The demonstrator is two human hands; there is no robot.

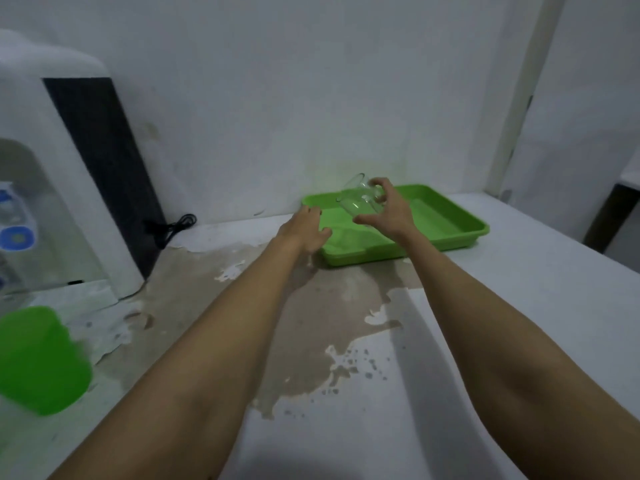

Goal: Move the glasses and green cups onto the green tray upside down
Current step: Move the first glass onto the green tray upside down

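One clear glass and one green cup are in sight: the right hand has its fingers curled round the glass, tilted in the air over the far left part of the single green tray, while the cup sits blurred at the table's near left edge. The left hand lies loosely spread, holding nothing, against the tray's left rim. The tray's floor is bare, and the peeling white table between cup and tray lies open; a water dispenser stands left against the wall.
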